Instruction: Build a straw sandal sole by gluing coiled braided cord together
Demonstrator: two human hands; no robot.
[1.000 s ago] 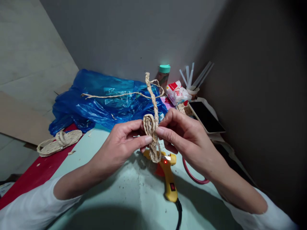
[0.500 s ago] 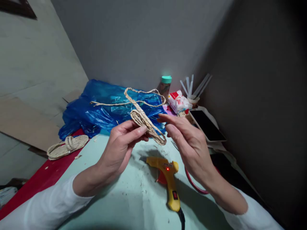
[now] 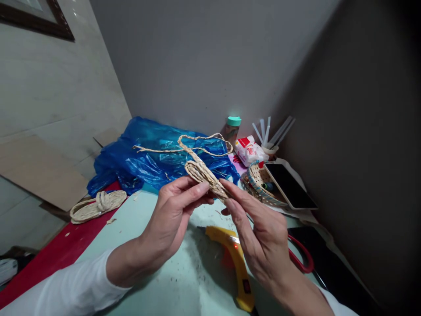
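Observation:
A coil of braided straw cord is held up over the table, its loose end looping away above the blue bag. My left hand pinches the coil's left side between thumb and fingers. At the coil's right end, my right hand has its fingers and thumb closed on the cord. Beneath my hands lies a yellow glue gun with a small red light glowing; my right hand hides part of it. A finished-looking woven straw slipper shape rests at the left on red cloth.
A crumpled blue plastic bag lies at the back. Behind, to the right, stand a green-lidded jar, a tissue pack, a cup of glue sticks, a small basket and a tablet. Red-handled scissors lie at right.
My right hand has moved in from beside the coil and closed on its right end. My left hand keeps its hold. The view has shifted slightly, showing more of the basket.

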